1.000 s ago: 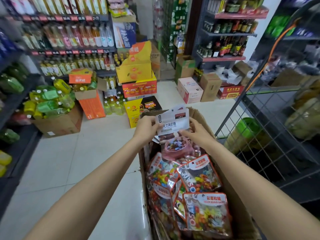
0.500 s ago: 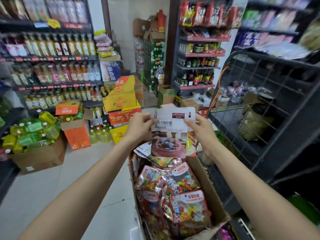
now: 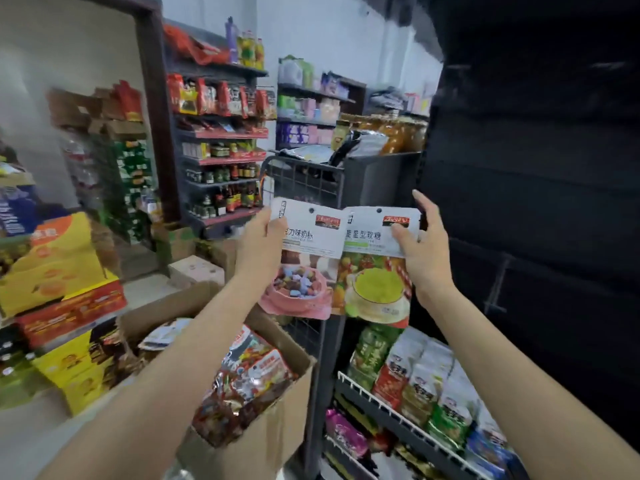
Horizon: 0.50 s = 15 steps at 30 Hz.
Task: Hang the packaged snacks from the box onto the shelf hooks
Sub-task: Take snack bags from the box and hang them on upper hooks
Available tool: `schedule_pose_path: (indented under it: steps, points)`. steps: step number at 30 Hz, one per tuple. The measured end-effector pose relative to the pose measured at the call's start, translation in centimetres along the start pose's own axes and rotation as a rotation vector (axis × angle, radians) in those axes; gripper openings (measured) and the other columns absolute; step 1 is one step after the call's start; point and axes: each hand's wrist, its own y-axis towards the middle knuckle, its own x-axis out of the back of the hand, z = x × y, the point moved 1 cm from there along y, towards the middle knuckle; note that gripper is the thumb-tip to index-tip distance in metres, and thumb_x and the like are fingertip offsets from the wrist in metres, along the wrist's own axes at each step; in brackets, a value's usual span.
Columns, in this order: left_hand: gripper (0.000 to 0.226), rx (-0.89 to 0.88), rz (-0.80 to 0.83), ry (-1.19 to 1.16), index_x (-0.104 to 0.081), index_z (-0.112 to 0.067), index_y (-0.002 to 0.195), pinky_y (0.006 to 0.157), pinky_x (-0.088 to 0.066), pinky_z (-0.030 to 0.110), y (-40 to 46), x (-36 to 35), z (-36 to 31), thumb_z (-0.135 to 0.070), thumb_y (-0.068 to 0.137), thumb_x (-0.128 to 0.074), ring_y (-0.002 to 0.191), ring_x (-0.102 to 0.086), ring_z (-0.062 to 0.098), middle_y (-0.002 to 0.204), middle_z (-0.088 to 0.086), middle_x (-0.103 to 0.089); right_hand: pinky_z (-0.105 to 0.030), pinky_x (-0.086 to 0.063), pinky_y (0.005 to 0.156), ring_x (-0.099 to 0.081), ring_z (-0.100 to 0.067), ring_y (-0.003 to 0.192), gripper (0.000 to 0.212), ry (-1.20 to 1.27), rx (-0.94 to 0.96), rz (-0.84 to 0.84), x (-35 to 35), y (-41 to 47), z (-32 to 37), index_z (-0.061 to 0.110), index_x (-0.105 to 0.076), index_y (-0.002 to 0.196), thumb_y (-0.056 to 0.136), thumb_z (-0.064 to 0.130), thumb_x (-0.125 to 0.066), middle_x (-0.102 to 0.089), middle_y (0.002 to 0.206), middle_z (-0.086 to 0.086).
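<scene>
My left hand grips a white snack pack with a pink bowl picture at its upper left corner. My right hand pinches a second white pack with a green cup picture near its top right. Both packs are held side by side at chest height, each with a hang hole at the top. Below them the open cardboard box holds several colourful candy bags. To the right rises the dark shelf panel; its hooks are too dark to make out.
A wire-fronted shelf with upright snack bags sits low on the right. A black wire rack stands behind the packs. Stacked yellow and red cartons fill the left floor. Shelves of bottles and sauces line the back.
I have turned right and raised my hands from above the box toward the dark shelf. The single stack held by both hands is now split into two packs, one per hand.
</scene>
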Motion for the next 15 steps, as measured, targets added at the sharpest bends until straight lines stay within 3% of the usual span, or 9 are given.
schedule_pose_path:
  steps: [2,6,8,10,11,13,15]
  points:
    - [0.025,-0.07,0.048,0.001,-0.059,-0.002,0.101,0.079,-0.045,0.04,-1.7,-3.0,-2.9,-0.016,0.096,-0.04,0.094,-0.059,0.031,0.101,0.018,-0.064,-0.041,-0.054,0.085,-0.063,-0.02,0.106,0.05,-0.134,0.078,-0.06,4.0,-1.2,1.9,0.054,-0.046,0.118,0.094,0.011,-0.055,-0.063,0.12,-0.002]
    - [0.021,-0.196,0.136,-0.028,-0.053,-0.004,0.086,0.064,-0.036,0.033,-5.0,-9.0,-8.8,-0.016,0.096,-0.038,0.074,-0.053,0.026,0.082,0.012,-0.059,-0.032,-0.051,0.077,-0.061,-0.003,0.086,0.028,-0.281,0.096,-0.263,11.9,-3.3,5.8,0.031,-0.068,0.094,0.093,0.008,-0.052,-0.066,0.09,0.018]
    - [0.019,-0.265,0.154,-0.035,-0.05,-0.009,0.088,0.053,-0.035,0.014,-6.8,-11.9,-12.0,-0.015,0.099,-0.036,0.065,-0.05,0.01,0.079,0.0,-0.055,-0.033,-0.052,0.079,-0.063,-0.005,0.088,0.025,-0.313,0.101,-0.374,15.8,-4.4,7.4,0.03,-0.069,0.093,0.091,0.01,-0.054,-0.067,0.09,0.016]
    - [0.019,-0.294,0.194,-0.061,-0.051,-0.011,0.093,0.054,-0.037,0.005,-8.8,-14.7,-14.9,-0.016,0.1,-0.034,0.068,-0.05,0.006,0.084,-0.002,-0.055,-0.038,-0.054,0.084,-0.064,-0.008,0.092,0.024,-0.336,0.097,-0.447,19.8,-5.5,8.7,0.03,-0.069,0.095,0.088,0.01,-0.058,-0.069,0.093,0.014]
    - [0.02,-0.315,0.218,-0.076,-0.051,-0.011,0.094,0.061,-0.041,0.008,-9.7,-16.1,-16.3,-0.017,0.1,-0.034,0.072,-0.054,0.009,0.087,0.001,-0.058,-0.04,-0.054,0.084,-0.065,-0.009,0.092,0.024,-0.353,0.09,-0.478,21.8,-6.1,9.3,0.029,-0.069,0.096,0.086,0.01,-0.059,-0.069,0.094,0.014]
    - [0.021,-0.356,0.263,-0.101,-0.051,-0.011,0.091,0.072,-0.043,0.029,-11.7,-19.0,-18.7,-0.019,0.1,-0.033,0.081,-0.056,0.021,0.089,0.004,-0.06,-0.04,-0.054,0.083,-0.065,-0.009,0.09,0.025,-0.385,0.095,-0.538,25.9,-7.3,10.5,0.029,-0.069,0.096,0.085,0.008,-0.06,-0.069,0.093,0.015]
    - [0.022,-0.39,0.284,-0.115,-0.05,-0.009,0.09,0.064,-0.028,0.024,-13.7,-21.8,-21.2,-0.018,0.1,-0.033,0.076,-0.052,0.019,0.084,0.004,-0.058,-0.037,-0.055,0.078,-0.064,-0.007,0.083,0.025,-0.41,0.108,-0.588,29.9,-8.5,11.6,0.028,-0.07,0.097,0.085,0.008,-0.06,-0.068,0.092,0.016]
